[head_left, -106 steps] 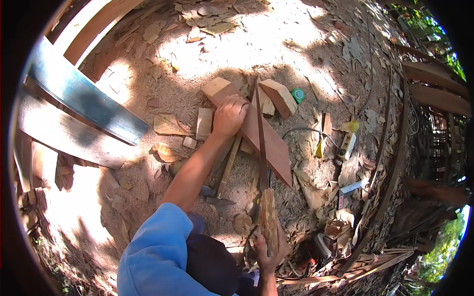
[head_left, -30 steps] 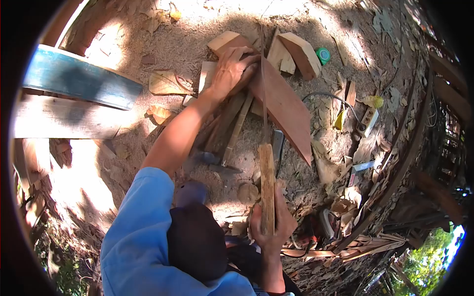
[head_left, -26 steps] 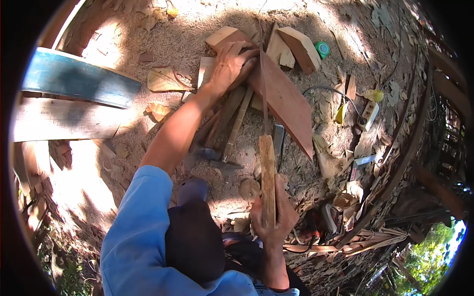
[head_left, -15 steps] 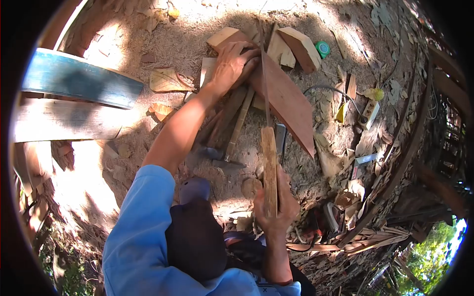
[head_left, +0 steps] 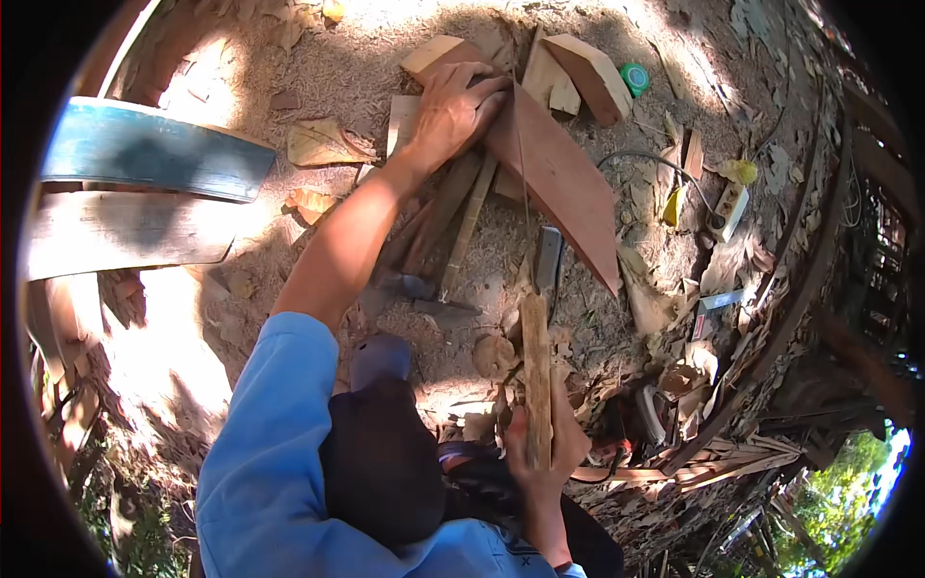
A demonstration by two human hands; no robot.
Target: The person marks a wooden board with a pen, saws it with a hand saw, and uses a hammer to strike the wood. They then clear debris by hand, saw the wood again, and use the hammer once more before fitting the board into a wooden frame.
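Observation:
My left hand (head_left: 453, 114) presses on the upper left end of a reddish-brown board (head_left: 559, 183), its fingers curled over the edge. The wooden handle (head_left: 536, 385) of a saw is gripped in my right hand (head_left: 549, 433), low in the view. From the handle the thin saw blade (head_left: 525, 197) runs up along the board to a spot close beside my left fingers. Seen edge-on, the blade is only a narrow line. Under and left of the board, a hammer (head_left: 448, 306) lies on the ground, near my shoe (head_left: 380, 360).
Cut wood blocks (head_left: 590, 82) and a green tape roll (head_left: 633, 79) lie beyond the board. To the right are a power strip (head_left: 729, 212) with a cable and a small box (head_left: 718, 301). A blue-painted plank (head_left: 159, 149) sits at the left.
My right hand and the saw handle have moved down toward my body and slightly right, drawing the blade back. My left hand stays on the board.

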